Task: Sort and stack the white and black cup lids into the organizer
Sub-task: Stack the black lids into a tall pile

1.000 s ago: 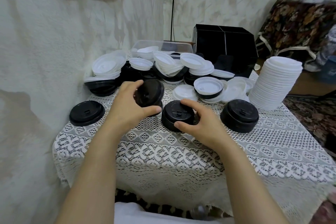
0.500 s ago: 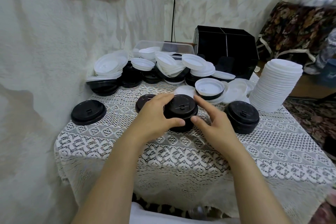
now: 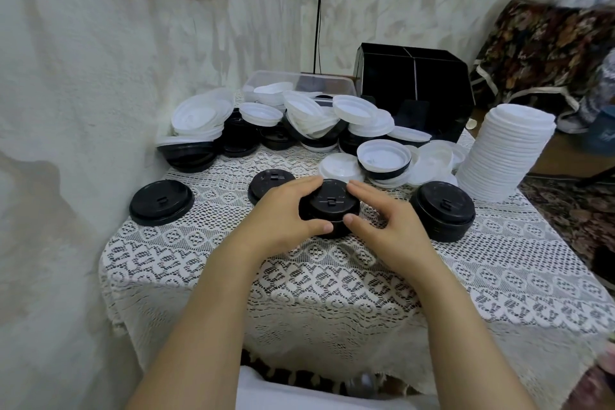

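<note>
A short stack of black lids [image 3: 331,206] stands on the lace tablecloth in front of me. My left hand [image 3: 283,216] grips its left side, thumb at the front and fingers over the top edge. My right hand [image 3: 386,220] holds its right side with thumb and forefinger. A second black stack [image 3: 442,210] stands to the right. Single black lids lie at the left [image 3: 161,201] and just behind my left hand [image 3: 269,183]. A tall stack of white lids [image 3: 509,153] rises at the right. The black organizer [image 3: 412,90] stands at the back.
A jumbled heap of white and black lids [image 3: 299,123] fills the back of the table, with a clear plastic tub [image 3: 299,83] behind it. The wall runs close along the left. The table's front edge [image 3: 332,306] drops away near me.
My left hand carried a black lid from the left and set it on the middle stack. Both hands now close round that stack.
</note>
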### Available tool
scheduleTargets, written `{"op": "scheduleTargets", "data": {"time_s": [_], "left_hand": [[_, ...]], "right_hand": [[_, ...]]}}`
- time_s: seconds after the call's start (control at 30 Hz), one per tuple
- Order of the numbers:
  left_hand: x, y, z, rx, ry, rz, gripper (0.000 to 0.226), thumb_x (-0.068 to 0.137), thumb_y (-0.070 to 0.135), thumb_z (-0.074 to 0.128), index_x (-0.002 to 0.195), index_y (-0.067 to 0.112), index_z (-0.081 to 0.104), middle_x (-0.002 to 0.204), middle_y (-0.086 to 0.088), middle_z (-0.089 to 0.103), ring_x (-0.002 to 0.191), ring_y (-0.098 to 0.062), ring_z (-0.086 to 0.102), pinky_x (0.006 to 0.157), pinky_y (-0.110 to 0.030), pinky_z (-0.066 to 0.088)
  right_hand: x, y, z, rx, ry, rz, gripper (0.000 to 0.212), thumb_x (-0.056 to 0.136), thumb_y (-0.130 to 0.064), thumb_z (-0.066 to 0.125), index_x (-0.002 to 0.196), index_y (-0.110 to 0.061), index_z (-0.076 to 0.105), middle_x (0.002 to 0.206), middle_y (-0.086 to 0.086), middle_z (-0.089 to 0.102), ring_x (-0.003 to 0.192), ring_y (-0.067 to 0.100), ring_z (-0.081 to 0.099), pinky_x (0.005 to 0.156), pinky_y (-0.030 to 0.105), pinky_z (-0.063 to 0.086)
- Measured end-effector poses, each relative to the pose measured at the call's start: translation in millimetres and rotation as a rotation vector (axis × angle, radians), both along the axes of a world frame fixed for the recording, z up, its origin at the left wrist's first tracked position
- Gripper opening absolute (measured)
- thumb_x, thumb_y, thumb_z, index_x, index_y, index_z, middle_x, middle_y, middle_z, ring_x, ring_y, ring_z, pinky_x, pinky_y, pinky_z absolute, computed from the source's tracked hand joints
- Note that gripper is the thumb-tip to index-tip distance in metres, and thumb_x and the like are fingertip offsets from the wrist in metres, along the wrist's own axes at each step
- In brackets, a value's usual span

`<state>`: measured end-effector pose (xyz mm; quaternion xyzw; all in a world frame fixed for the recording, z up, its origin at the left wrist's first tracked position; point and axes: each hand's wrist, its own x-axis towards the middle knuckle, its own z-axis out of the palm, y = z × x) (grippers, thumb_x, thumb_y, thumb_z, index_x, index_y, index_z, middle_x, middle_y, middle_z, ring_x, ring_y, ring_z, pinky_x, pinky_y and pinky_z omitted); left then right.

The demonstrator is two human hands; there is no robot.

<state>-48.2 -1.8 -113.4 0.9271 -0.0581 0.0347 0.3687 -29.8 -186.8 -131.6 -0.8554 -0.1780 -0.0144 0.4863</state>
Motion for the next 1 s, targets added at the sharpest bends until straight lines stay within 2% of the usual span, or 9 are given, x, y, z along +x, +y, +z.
{"op": "scheduleTargets", "data": {"time_s": [0.27,0.33,0.43,0.5,0.6,0.7,0.8,0.9,1.0], "left_hand": [[1.6,1.3,-0.9,-0.017,0.019,-0.008,0.08,0.075,0.02,0.08,0.144,0.024,0.04,0.148,0.011,0.04,0.135,-0.006,0.037,0.114,-0.026,0.027],[-1.2,6.5,0.0,-0.124,-0.01,0.026,0.067,0.078,0.015,0.076,0.138,0.024,0.049,0.136,0.01,0.053,0.123,-0.005,0.05,0.106,-0.025,0.038],[-3.0,19.2,4.9,-0.259,-0.273,0.272,0.036,0.083,0.006,0.065,0.115,0.023,0.062,0.103,0.005,0.066,0.092,-0.003,0.059,0.082,-0.021,0.047],[0.3,27.3,2.9,-0.146,-0.309,0.386,0.042,0.083,0.009,0.064,0.122,0.022,0.056,0.113,0.001,0.057,0.104,-0.011,0.053,0.088,-0.024,0.041],[6.6,32.1,-8.6,0.119,-0.104,0.366,0.076,0.082,0.028,0.069,0.147,0.024,0.029,0.146,-0.002,0.037,0.134,-0.022,0.035,0.111,-0.041,0.03],[10.1,30.3,-14.1,0.22,-0.04,0.339,0.087,0.081,0.038,0.069,0.151,0.025,0.019,0.151,-0.001,0.035,0.137,-0.024,0.035,0.113,-0.044,0.027],[12.8,30.6,-13.4,0.153,-0.077,0.377,0.085,0.079,0.036,0.072,0.148,0.023,0.026,0.146,-0.005,0.04,0.132,-0.025,0.039,0.11,-0.041,0.031],[8.3,28.4,-4.8,-0.015,-0.214,0.466,0.08,0.077,0.034,0.076,0.143,0.019,0.034,0.137,-0.005,0.042,0.123,-0.02,0.044,0.1,-0.03,0.035],[1.9,16.7,8.2,-0.232,-0.301,0.521,0.081,0.076,0.035,0.077,0.142,0.016,0.035,0.132,-0.001,0.038,0.111,-0.009,0.042,0.092,-0.019,0.032]], "right_hand": [[2.0,5.2,2.3,-0.047,0.053,-0.087,0.06,0.075,-0.029,0.082,0.13,-0.024,0.059,0.128,-0.014,0.06,0.113,-0.004,0.05,0.097,0.017,0.036],[1.3,5.0,1.1,-0.047,0.053,-0.094,0.06,0.074,-0.032,0.082,0.13,-0.027,0.06,0.128,-0.015,0.061,0.114,-0.001,0.053,0.1,0.022,0.04],[-1.2,5.3,-0.5,-0.041,0.045,-0.1,0.059,0.075,-0.035,0.08,0.129,-0.03,0.059,0.128,-0.017,0.059,0.116,0.0,0.053,0.104,0.026,0.041],[-2.2,5.1,-2.0,-0.03,0.049,-0.095,0.058,0.075,-0.036,0.08,0.129,-0.031,0.059,0.128,-0.018,0.058,0.117,-0.001,0.052,0.102,0.024,0.04],[-2.1,5.4,-2.7,-0.027,0.055,-0.095,0.057,0.076,-0.038,0.079,0.128,-0.034,0.058,0.128,-0.02,0.057,0.116,-0.002,0.051,0.101,0.024,0.039],[-2.6,5.6,-2.0,-0.033,0.054,-0.093,0.056,0.077,-0.038,0.078,0.129,-0.034,0.057,0.128,-0.02,0.057,0.117,-0.002,0.051,0.102,0.026,0.04],[-3.2,5.1,-2.0,-0.028,0.054,-0.083,0.056,0.077,-0.038,0.077,0.13,-0.035,0.056,0.13,-0.02,0.056,0.118,-0.001,0.051,0.102,0.026,0.04],[-4.0,4.2,-0.3,-0.041,0.051,-0.069,0.057,0.079,-0.04,0.075,0.132,-0.036,0.054,0.132,-0.021,0.054,0.119,-0.003,0.048,0.103,0.025,0.038],[-8.5,6.8,4.9,-0.028,-0.087,-0.111,0.059,0.083,-0.037,0.072,0.137,-0.032,0.05,0.134,-0.022,0.048,0.124,-0.006,0.04,0.106,0.02,0.032]]}}
